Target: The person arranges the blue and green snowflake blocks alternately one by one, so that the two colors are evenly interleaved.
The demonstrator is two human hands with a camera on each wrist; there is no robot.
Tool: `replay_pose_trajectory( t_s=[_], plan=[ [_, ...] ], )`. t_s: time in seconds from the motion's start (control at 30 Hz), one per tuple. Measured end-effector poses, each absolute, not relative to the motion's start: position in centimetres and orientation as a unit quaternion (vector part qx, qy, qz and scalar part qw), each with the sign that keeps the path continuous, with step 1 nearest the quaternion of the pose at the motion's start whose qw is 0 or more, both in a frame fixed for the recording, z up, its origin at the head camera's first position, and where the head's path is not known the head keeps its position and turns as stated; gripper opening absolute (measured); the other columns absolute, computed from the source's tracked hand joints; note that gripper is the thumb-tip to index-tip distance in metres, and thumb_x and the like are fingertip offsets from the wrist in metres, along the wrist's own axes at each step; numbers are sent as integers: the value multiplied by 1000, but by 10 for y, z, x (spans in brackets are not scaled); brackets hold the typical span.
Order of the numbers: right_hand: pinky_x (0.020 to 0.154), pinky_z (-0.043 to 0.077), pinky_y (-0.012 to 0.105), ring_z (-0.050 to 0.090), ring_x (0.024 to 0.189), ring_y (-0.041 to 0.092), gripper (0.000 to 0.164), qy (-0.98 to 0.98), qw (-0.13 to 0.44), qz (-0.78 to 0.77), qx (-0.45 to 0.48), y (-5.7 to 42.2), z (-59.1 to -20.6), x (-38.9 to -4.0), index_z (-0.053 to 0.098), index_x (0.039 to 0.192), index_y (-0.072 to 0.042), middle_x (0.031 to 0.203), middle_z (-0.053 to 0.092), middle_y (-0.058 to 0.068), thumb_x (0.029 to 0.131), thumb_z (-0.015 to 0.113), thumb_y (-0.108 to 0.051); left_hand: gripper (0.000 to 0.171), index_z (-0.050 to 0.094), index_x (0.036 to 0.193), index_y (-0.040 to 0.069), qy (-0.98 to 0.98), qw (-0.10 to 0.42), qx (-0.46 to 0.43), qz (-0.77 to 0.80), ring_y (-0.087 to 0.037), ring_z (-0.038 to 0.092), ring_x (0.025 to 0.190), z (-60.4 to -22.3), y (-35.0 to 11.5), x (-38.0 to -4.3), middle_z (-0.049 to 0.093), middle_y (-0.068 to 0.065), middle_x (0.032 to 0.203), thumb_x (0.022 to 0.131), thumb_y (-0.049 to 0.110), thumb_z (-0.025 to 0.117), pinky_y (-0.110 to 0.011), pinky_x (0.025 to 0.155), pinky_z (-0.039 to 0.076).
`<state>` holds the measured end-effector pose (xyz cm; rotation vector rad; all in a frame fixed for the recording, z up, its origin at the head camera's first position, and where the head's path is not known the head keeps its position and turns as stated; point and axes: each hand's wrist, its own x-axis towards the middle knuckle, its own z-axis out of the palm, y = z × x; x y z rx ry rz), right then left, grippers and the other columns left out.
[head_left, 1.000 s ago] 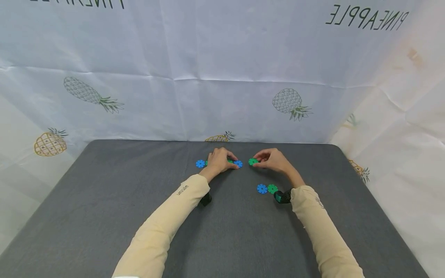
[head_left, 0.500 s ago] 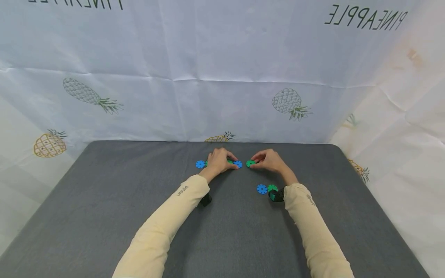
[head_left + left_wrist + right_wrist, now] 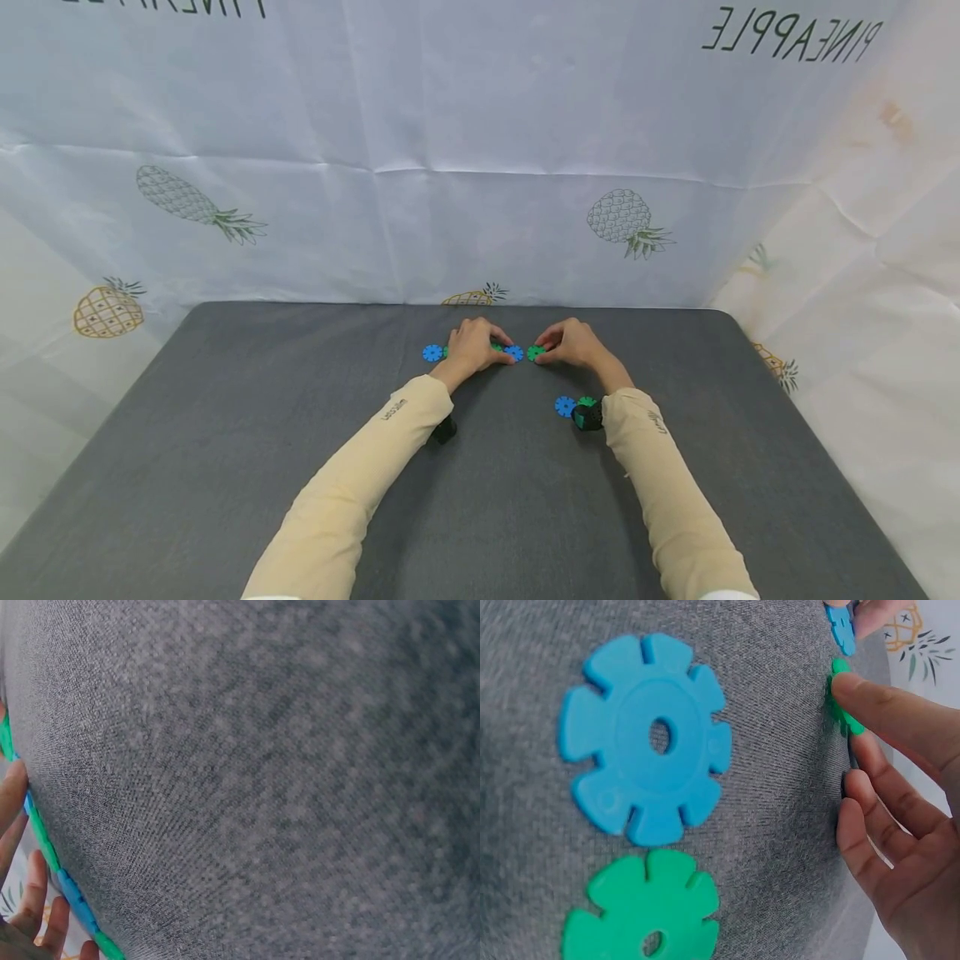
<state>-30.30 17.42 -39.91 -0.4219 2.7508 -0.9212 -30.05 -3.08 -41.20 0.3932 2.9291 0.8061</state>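
Observation:
My left hand [image 3: 472,345] covers the middle of a row of notched plastic discs near the table's far edge. Between its thumb and finger is the blue notched disc [image 3: 513,354] at the row's right end. Across a small gap, my right hand [image 3: 579,343] pinches a green notched disc [image 3: 535,354] by its edge. In the right wrist view the thumb lies on that green disc [image 3: 840,701], near the blue one [image 3: 841,630]. Alternating green and blue discs, such as a blue disc [image 3: 77,900], run past the left fingers, seen edge-on.
Closer to me on the grey table [image 3: 495,500] lie a blue disc [image 3: 564,407] and a green disc [image 3: 587,402], side by side, the green partly behind the right wrist camera [image 3: 588,417]. A pineapple-print cloth [image 3: 480,233] hangs behind the table.
My right hand has slid left with the green disc, narrowing the gap to the blue disc at the row's end. The left hand stays in place.

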Motion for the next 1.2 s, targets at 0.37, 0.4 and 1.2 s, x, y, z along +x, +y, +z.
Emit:
replay_pose_trajectory(
  t_s=[0.37,0.4,1.2],
  plan=[
    [77,53,36,66,86,22,26,932,121,-305,-153,168,-397,-307,74,101,-2,93,72,9,80,79,-15,24,77,100,27,954,41,131,266,-28,51,109,-414,-31,-302,61,-2,122,78,37,80,-49,94,38],
    [76,53,36,66,85,22,25,932,123,-304,-153,168,-397,-307,74,101,-2,92,72,8,80,79,-15,25,77,100,27,954,41,133,265,-28,51,109,-414,-31,-302,61,-2,122,78,37,80,-49,94,39],
    [77,52,37,64,88,24,27,937,118,-288,-161,166,-397,-306,72,102,-2,96,70,10,80,80,-16,28,77,103,22,963,23,180,200,-28,49,117,-408,-29,-299,59,-3,122,80,37,79,-49,98,37]
  ],
)
